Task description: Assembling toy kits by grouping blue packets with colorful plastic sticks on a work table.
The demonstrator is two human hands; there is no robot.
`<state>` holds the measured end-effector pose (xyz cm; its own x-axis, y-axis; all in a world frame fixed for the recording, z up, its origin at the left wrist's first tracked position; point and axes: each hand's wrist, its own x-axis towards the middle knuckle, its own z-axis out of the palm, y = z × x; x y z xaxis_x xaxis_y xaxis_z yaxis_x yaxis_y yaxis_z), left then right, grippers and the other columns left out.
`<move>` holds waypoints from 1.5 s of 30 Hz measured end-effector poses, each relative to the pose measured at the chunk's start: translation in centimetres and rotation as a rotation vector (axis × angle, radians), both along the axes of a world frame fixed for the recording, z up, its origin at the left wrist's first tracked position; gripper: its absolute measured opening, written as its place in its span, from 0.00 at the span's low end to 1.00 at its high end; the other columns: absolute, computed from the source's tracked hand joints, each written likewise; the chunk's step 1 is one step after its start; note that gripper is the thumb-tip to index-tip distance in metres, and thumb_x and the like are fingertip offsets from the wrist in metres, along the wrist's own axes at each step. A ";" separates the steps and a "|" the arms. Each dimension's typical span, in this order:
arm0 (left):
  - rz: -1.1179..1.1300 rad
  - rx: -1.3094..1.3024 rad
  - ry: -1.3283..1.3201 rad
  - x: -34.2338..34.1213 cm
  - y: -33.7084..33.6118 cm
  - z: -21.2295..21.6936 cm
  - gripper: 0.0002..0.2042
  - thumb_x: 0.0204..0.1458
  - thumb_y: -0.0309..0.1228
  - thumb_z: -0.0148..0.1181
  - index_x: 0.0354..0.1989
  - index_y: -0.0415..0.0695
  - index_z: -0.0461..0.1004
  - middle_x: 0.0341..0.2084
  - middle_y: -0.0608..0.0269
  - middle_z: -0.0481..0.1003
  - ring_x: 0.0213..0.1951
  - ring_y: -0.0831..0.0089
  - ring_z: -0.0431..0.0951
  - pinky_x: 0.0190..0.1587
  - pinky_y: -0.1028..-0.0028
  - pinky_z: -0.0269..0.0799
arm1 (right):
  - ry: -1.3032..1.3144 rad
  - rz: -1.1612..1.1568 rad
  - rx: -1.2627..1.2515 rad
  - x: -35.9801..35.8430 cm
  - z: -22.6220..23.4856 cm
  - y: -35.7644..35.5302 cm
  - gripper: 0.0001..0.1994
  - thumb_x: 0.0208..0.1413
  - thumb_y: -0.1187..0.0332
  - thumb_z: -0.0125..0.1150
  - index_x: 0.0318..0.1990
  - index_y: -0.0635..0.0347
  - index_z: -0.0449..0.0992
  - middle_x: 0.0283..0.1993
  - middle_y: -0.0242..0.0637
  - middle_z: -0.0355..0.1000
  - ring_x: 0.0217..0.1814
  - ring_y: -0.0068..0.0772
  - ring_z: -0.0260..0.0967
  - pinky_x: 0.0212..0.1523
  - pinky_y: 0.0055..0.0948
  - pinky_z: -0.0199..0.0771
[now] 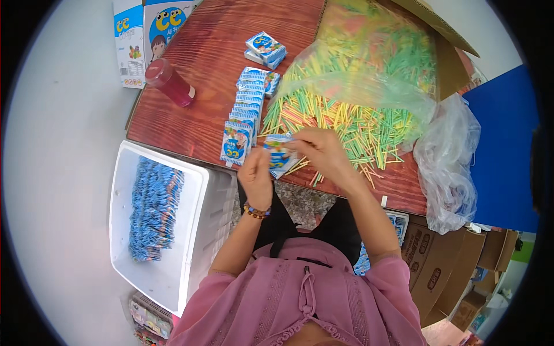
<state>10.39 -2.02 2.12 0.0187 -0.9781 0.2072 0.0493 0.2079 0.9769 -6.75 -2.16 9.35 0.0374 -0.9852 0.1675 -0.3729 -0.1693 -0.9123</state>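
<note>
A small blue-and-white packet (pixel 279 157) is held near the table's front edge, with colored print on its face. My left hand (pixel 255 177) is closed at its left side, fingers curled against the edge. On the other side, my right hand (pixel 321 151) pinches the packet near its upper right corner. Just left of it, a row of overlapping matching packets (pixel 235 142) runs away from me across the table. Thin yellow, green and pink sticks (pixel 346 124) spill in a large pile from a clear plastic bag (pixel 369 86), reaching close to my right hand.
Two small boxes (pixel 265 46) are stacked behind the row on the red wooden table (pixel 213 34). A red-pink jar (pixel 170 82) lies to the left. Below stands a white bin (pixel 196 230) with many packets. Crumpled clear plastic (pixel 447 161) hangs over the right edge, beside cardboard boxes (pixel 444 271).
</note>
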 end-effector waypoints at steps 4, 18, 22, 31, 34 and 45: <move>0.207 -0.035 -0.002 4.0 -2.1 0.2 0.16 0.59 0.25 0.53 0.54 0.32 0.66 0.48 0.56 0.72 0.49 0.73 0.71 0.53 0.74 0.65 | -0.231 0.079 0.145 4.7 -3.0 -4.0 0.10 0.56 0.67 0.58 0.29 0.65 0.78 0.21 0.40 0.73 0.21 0.32 0.72 0.25 0.29 0.69; 0.188 -0.127 -1.034 4.1 -4.7 -2.8 0.37 0.50 0.38 0.64 0.64 0.30 0.54 0.57 0.40 0.61 0.57 0.45 0.61 0.58 0.54 0.57 | 0.435 -0.069 0.107 -0.9 -4.0 -2.0 0.09 0.52 0.65 0.61 0.39 0.58 0.78 0.35 0.39 0.74 0.38 0.39 0.73 0.38 0.34 0.73; 0.208 -0.136 -1.017 3.4 -4.7 -3.0 0.38 0.50 0.38 0.64 0.65 0.32 0.52 0.58 0.40 0.60 0.58 0.45 0.60 0.58 0.54 0.57 | 0.755 -0.036 -0.097 -1.2 -5.3 -1.7 0.16 0.45 0.61 0.68 0.43 0.50 0.77 0.40 0.34 0.69 0.47 0.36 0.69 0.39 0.35 0.73; 0.247 -0.245 -0.784 3.6 -3.2 -2.4 0.33 0.51 0.35 0.64 0.63 0.37 0.58 0.58 0.45 0.60 0.58 0.49 0.59 0.59 0.53 0.53 | 0.688 0.038 -0.096 -2.0 -5.9 -1.9 0.23 0.39 0.61 0.72 0.47 0.51 0.74 0.42 0.35 0.65 0.47 0.38 0.68 0.40 0.37 0.72; 0.234 -0.366 -0.866 3.4 -1.7 -2.2 0.25 0.49 0.32 0.65 0.56 0.40 0.66 0.53 0.51 0.65 0.55 0.53 0.61 0.57 0.56 0.53 | 0.639 -0.001 -0.094 -2.2 -6.5 -2.0 0.18 0.42 0.63 0.70 0.42 0.52 0.74 0.42 0.34 0.65 0.45 0.38 0.69 0.39 0.37 0.72; 0.152 -0.303 -0.987 0.3 -1.5 -1.6 0.13 0.42 0.31 0.68 0.35 0.45 0.73 0.37 0.58 0.69 0.46 0.57 0.64 0.48 0.58 0.53 | 0.480 -0.118 -0.084 -2.1 -7.5 -2.0 0.10 0.44 0.67 0.67 0.32 0.54 0.73 0.35 0.33 0.67 0.39 0.36 0.71 0.35 0.35 0.72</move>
